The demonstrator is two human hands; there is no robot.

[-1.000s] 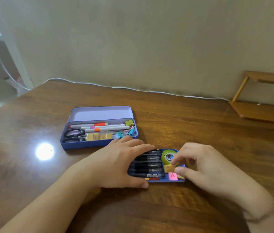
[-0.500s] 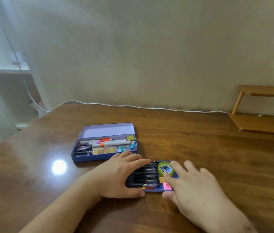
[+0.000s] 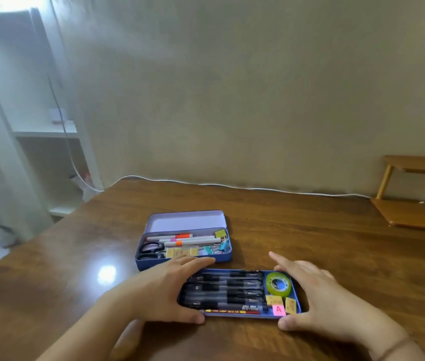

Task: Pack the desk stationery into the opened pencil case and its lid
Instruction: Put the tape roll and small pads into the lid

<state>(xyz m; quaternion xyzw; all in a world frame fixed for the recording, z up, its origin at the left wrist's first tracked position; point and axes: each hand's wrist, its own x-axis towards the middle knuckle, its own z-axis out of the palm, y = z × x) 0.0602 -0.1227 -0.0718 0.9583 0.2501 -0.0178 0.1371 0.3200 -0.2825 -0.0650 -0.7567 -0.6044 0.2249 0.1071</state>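
Blue tray [image 3: 240, 316] near the counter [image 3: 310, 243] front edge, packed with black pens [image 3: 227, 289], green tape roll [image 3: 279, 283], small erasers [image 3: 281, 304]. Left hand [image 3: 164, 290] and right hand [image 3: 318, 300] bracketing its ends, fingers straight, gripping nothing. Pencil case [image 3: 184, 252] just behind, also filled. Risk: a shove or tilt spilling loose erasers and pens over the shallow rim.
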